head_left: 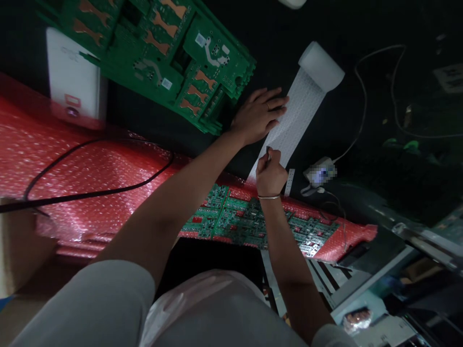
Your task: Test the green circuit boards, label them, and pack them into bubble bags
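Note:
A roll of white label-like material (321, 67) lies on the dark table, with its unrolled strip (302, 113) running down toward me. My left hand (261, 113) rests palm down at the strip's left edge, its fingers stretched over the material. Lower on the strip, my right hand (271, 172) is closed in a pinch. A small dark tip shows above its thumb; the rest of what it grips is hidden. Below my hands, several green circuit boards (238, 217) lie on red bubble wrap (108, 178).
Stacked green boards with copper pads (159, 53) stand at upper left, beside a white box (72, 72). A black cable (97, 193) crosses the bubble wrap. To the right lie a small device with a blurred display (320, 172), its thin cable, and a narrow white strip (290, 182).

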{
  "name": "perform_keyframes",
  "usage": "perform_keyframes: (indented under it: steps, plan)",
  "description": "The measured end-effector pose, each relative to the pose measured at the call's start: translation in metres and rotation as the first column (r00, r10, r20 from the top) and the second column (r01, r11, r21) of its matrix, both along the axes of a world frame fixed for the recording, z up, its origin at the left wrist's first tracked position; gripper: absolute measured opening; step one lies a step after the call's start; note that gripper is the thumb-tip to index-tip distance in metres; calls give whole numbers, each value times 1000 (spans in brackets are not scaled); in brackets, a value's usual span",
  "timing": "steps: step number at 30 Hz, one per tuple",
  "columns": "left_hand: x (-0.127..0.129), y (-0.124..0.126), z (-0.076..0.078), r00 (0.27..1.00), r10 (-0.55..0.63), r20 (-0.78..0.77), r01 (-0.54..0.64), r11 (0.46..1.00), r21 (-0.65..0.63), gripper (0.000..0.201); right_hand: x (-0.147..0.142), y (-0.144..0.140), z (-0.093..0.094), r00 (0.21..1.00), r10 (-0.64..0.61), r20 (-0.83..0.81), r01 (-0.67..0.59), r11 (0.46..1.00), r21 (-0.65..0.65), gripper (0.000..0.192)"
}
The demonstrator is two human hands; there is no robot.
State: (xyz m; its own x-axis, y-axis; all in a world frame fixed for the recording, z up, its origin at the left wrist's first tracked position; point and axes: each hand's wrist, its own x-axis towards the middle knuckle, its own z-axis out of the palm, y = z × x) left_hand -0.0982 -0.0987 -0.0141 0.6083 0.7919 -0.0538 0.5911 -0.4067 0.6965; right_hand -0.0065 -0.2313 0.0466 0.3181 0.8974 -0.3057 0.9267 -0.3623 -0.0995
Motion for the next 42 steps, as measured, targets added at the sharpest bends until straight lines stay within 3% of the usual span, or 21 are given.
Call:
perform_keyframes:
  steps: [12, 18, 20, 23, 28, 32, 42]
  plan:
    - [0, -1, -3, 999, 8, 43, -7, 1000, -28, 49, 1, -7, -6, 1000, 3, -8, -2, 999, 37, 38]
    - [-2, 1, 2, 1000, -14, -2, 14, 1000, 24, 48, 8, -16, -14, 963, -122, -240, 182, 952, 247, 36]
    - [-4, 1, 6, 999, -40, -7, 40, 998, 42, 50, 13, -16, -19, 928, -154, -339, 249, 933, 260, 38]
    - [-9, -8, 14, 999, -23, 38, 22, 999, 41, 58, 24, -12, -28, 888, -157, -432, 280, 930, 238, 39]
    - [-23, -45, 19, 998, 42, 56, -42, 999, -10, 71, 37, -5, -39, 930, -89, -356, 220, 912, 346, 37]
    - [-29, -63, 12, 998, 50, 27, -49, 998, -28, 78, 34, -2, -38, 917, -136, -375, 252, 926, 281, 39]
    - [-18, -65, 11, 990, 143, -1, -143, 990, -17, 77, 33, 6, -39, 901, -231, -368, 309, 936, 168, 42]
